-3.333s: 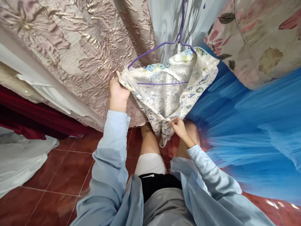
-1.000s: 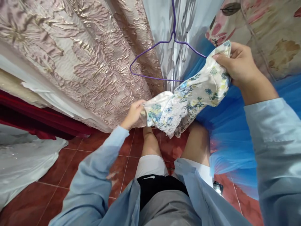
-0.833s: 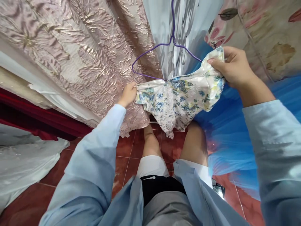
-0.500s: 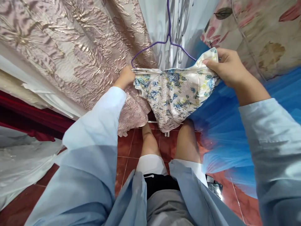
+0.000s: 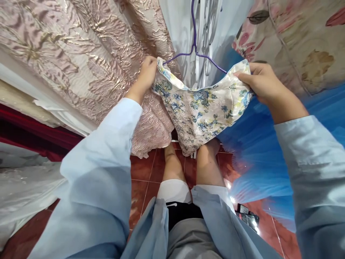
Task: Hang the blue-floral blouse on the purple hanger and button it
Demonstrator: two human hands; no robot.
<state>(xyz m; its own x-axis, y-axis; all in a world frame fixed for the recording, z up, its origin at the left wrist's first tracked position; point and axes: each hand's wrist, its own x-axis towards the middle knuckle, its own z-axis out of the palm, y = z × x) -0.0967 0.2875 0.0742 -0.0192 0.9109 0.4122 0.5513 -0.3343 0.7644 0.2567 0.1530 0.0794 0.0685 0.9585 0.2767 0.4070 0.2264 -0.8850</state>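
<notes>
A white dress (image 5: pixel 201 108) with blue and yellow flowers hangs on a purple hanger (image 5: pixel 194 45). The hanger's two arms run down into the dress's shoulders, so their ends are hidden. My left hand (image 5: pixel 148 72) is closed on the left shoulder of the dress. At the opposite shoulder, my right hand (image 5: pixel 260 80) pinches the cloth, its thumb lying on the front. Between my hands the neckline sags in a shallow curve. The lower part of the dress hangs down in front of my legs.
A pink and gold embossed gown (image 5: pixel 107 68) hangs close on the left. On the right are a flower-printed cloth (image 5: pixel 299 39) and blue tulle (image 5: pixel 258 169). White metal scrollwork (image 5: pixel 206 32) stands behind the hanger. A dark, shiny item (image 5: pixel 248 217) lies on the red tiled floor (image 5: pixel 141 194).
My left hand has risen and lifted the left shoulder of the dress up over the hanger's end. The neckline now dips in the middle. My right hand has barely moved.
</notes>
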